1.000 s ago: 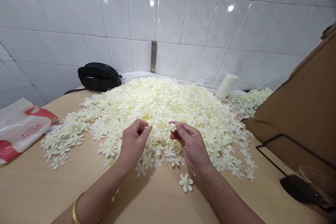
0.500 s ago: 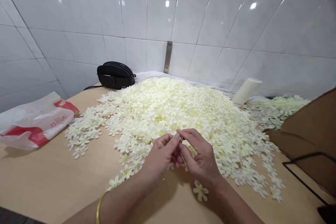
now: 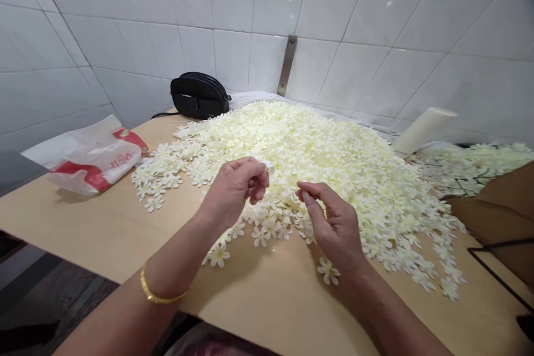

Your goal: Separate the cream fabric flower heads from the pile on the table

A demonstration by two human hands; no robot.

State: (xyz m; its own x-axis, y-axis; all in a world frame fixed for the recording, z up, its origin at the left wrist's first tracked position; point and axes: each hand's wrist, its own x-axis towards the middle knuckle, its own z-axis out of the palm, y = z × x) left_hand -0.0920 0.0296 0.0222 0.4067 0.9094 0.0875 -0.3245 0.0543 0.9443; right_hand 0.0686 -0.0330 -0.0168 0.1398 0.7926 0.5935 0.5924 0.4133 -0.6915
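Observation:
A large heap of pale yellow-white artificial flower heads covers the middle of the table. Over its near edge, my left hand is closed in a pinch, with a small white piece showing at its fingertips. My right hand is apart from it to the right, thumb and forefinger brought together; whatever they may hold is too small to make out. One loose flower head lies on the table beneath my right wrist. Another flower head lies near my left forearm.
A red and white plastic bag lies at the left, and a black pouch stands at the back by the tiled wall. To the right are a white roll, brown cardboard and a black wire frame.
My hands were together at the fingertips and have come apart, the left moving left and up. The view has shifted, showing more of the table's front edge.

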